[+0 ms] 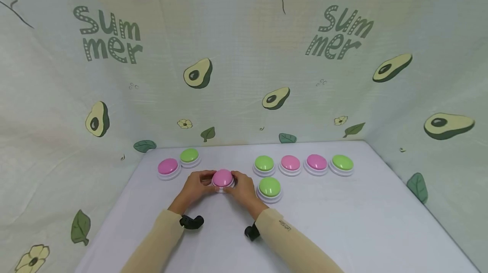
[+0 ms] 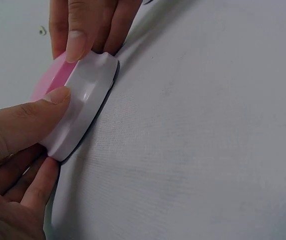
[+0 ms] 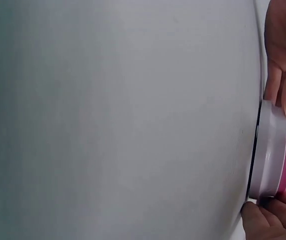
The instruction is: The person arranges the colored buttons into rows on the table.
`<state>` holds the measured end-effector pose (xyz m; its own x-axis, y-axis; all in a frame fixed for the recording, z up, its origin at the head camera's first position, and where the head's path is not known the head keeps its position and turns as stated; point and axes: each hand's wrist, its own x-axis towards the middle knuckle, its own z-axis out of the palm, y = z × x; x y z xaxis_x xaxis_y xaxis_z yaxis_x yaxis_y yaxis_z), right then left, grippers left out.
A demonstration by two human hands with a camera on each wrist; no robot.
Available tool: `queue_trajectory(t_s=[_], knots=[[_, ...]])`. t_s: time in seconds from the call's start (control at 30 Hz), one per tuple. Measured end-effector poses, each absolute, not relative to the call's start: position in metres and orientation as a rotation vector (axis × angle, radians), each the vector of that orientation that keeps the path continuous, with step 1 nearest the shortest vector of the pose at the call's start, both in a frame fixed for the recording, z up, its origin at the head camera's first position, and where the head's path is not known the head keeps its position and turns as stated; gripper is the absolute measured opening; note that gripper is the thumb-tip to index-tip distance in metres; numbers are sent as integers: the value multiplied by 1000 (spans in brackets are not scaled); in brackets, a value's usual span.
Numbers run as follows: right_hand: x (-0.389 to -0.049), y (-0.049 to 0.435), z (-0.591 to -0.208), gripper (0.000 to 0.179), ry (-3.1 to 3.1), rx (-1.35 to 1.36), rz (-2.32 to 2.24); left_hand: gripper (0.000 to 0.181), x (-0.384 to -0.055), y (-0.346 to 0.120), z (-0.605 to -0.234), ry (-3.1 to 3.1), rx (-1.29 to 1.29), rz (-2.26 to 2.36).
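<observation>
Both hands are on one pink dome push button [image 1: 223,178] with a round white base, near the middle of the table. My left hand [image 1: 195,187] grips its left side and my right hand [image 1: 243,188] its right side. In the left wrist view, both thumbs lie on the white rim of the button [image 2: 85,92], with the other fingers around its sides. The right wrist view shows the base of the button [image 3: 270,150] close to the tabletop; whether it touches is unclear. Just right of my right hand stands a green push button [image 1: 270,187].
At the back left are a pink button [image 1: 167,166] and a green button [image 1: 189,155]. Back right, a row holds a green button [image 1: 264,163], two pinkish buttons [image 1: 290,163] and another green button [image 1: 342,162]. A printed cloth [image 1: 236,52] hangs behind the white table [image 1: 362,222].
</observation>
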<state>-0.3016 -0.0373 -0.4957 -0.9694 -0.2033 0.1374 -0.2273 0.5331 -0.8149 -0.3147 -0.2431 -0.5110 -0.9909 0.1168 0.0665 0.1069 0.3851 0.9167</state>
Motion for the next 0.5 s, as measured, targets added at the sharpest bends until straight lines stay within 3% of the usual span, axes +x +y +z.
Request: queue_trajectory(t_s=[0.5], knots=[[-294,-32,-494,59,-2656,286,1535,57,-294,-232,-508,2575,178,1809]])
